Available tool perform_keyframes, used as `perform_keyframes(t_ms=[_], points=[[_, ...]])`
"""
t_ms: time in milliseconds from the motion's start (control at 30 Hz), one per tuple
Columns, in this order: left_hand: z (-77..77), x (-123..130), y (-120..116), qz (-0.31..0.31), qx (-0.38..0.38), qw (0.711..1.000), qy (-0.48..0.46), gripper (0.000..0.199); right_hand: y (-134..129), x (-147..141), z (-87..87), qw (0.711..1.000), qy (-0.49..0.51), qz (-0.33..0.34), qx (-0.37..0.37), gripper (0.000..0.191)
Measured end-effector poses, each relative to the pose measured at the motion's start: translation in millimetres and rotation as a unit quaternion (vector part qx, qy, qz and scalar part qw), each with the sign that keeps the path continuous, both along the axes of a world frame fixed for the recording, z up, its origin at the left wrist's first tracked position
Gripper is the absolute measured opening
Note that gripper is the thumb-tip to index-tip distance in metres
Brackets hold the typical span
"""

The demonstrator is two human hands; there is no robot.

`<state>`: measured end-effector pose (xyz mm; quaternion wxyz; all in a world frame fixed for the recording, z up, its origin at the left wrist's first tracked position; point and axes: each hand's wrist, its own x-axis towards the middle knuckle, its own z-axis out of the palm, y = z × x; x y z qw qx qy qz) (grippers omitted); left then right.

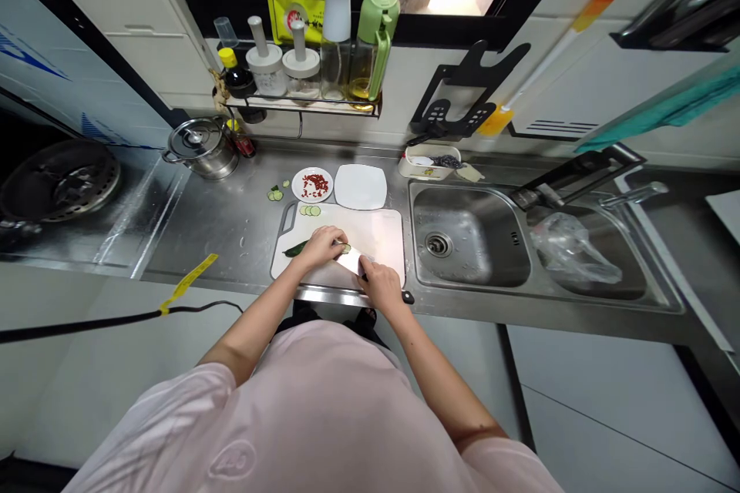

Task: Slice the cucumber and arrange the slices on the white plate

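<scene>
Far left, we've got a lidded stainless-steel pot (202, 150) on the brushed steel countertop (231, 231), and just right of it a few pale green cucumber slices (275, 195) lying loose on the metal, then a round white plate (299, 185) heaped with chopped red pieces (315, 185). Now to the white plastic cutting board (375, 235), with a short row of cucumber slices (308, 210) near its top edge, and here's the action: our left hand (324, 246) is curled closed over a dark green cucumber (296, 249), pinning it to the board, while our right hand (381, 285) grips a broad-bladed kitchen knife (350, 262) – its bright blade right beside the cucumber's cut end! Beyond that sits a square white plate (360, 186), then a stainless-steel double sink (468, 235), with a clear plastic bag (572, 250) in its right basin.
</scene>
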<state>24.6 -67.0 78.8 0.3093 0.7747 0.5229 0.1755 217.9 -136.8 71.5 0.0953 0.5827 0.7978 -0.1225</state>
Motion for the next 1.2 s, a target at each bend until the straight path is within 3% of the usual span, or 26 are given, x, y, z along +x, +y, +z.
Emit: perform_keyframes(t_ms=[167,300,367,533,900,1200], points=[[-12.8,-8,8,0.125,-0.029,0.987,-0.095,0.016,-1,7,-5.2,1.0,0.005,-0.019,-0.002,0.048],[-40.5,-26,29,0.291,-0.029,0.946,-0.143,0.021,-2,14,-7.8,0.999,0.003,-0.045,-0.006,0.044],[-53.9,-34,40,0.335,-0.038,0.931,-0.139,0.024,-2,17,-8.5,0.998,0.005,-0.056,-0.004,0.042],[-68.1,-40,58,0.373,-0.047,0.923,-0.085,0.026,-1,18,-7.9,0.997,0.015,-0.075,-0.005,0.04],[-66.7,-38,75,0.37,-0.013,0.927,0.068,0.027,0,17,-7.4,0.995,0.018,-0.093,-0.012,0.043],[-69.6,-37,76,0.342,0.008,0.933,0.112,0.029,-1,19,-8.5,0.995,0.018,-0.095,-0.015,0.043]])
